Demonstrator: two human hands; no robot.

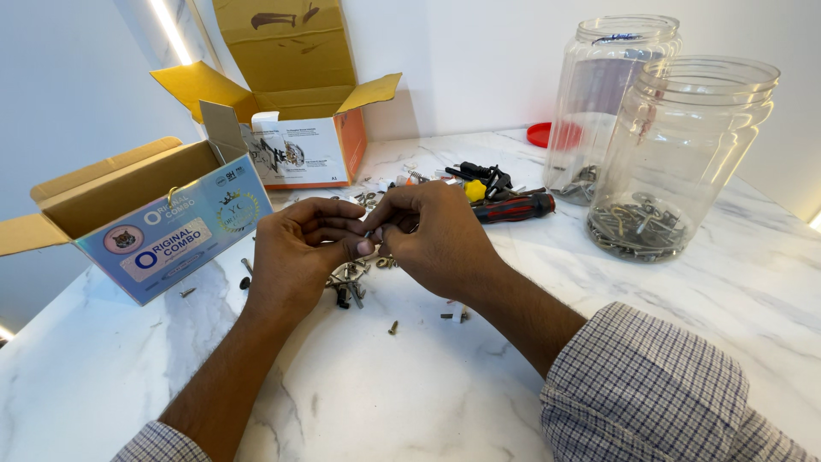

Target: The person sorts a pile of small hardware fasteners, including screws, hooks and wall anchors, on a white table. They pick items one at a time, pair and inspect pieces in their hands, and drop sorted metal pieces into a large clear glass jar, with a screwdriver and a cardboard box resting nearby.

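My left hand (299, 252) and my right hand (436, 235) meet over the middle of a white marble table (410, 385), fingertips pinched together on a small metal piece that the fingers mostly hide. Beneath the hands lies a loose pile of screws and small metal fittings (351, 287). A few single screws (393, 327) lie scattered just in front of the pile. Both sleeves are checked.
A red-and-black screwdriver (513, 207) and black tool parts (483, 178) lie behind my right hand. Two clear plastic jars (684, 154) with metal bits at the bottom stand at the right, a red lid (539, 134) behind them. Two open cardboard boxes (145, 214) (299, 111) sit at the left and back.
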